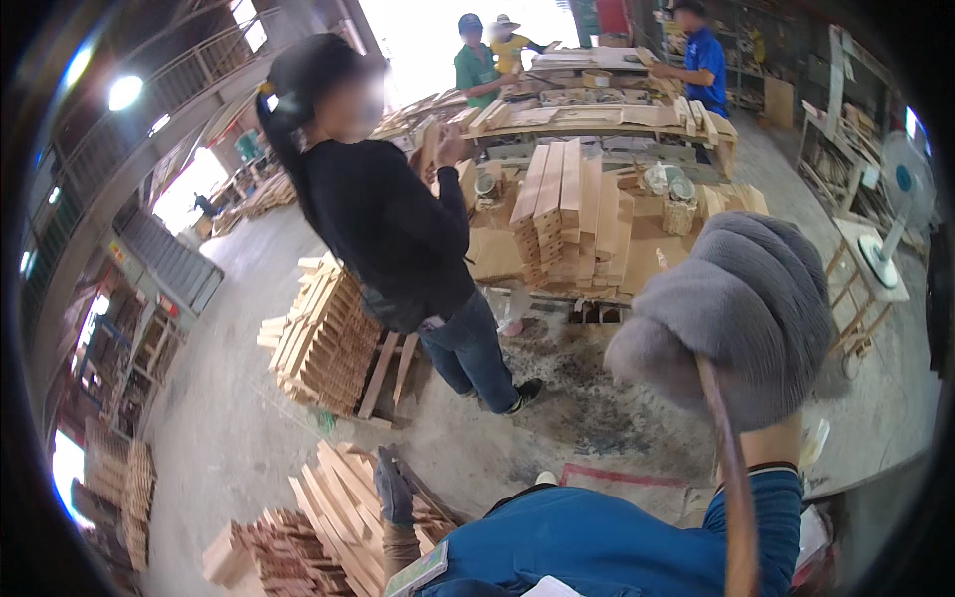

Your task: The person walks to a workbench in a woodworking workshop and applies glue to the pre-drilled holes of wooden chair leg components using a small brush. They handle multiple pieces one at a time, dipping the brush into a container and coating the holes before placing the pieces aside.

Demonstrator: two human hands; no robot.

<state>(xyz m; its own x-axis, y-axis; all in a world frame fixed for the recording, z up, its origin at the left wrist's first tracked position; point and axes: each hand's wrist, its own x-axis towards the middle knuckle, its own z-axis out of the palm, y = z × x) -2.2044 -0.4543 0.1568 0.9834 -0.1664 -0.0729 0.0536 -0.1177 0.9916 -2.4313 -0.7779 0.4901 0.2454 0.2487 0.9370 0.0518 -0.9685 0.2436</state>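
My right hand [741, 313], in a grey knit glove, is raised close at the right with its fingers wrapped round a slim brown wooden stick [733, 468]. The stick runs down from the fist past my blue sleeve; whether it belongs to a tool I cannot tell. Low on the left, my left hand [394, 490], also gloved in grey, has its fingers stretched out and seems to hold nothing. Beside it lies a pile of pale wooden strips [333, 502]; contact between them is not clear.
A person in black [383, 219] stands ahead, left of a workbench with stacked drilled boards [557, 209]. A stack of wood pieces [323, 338] stands on the floor behind them. Other people work at far tables [587, 119]. A standing fan [900, 189] is at the right.
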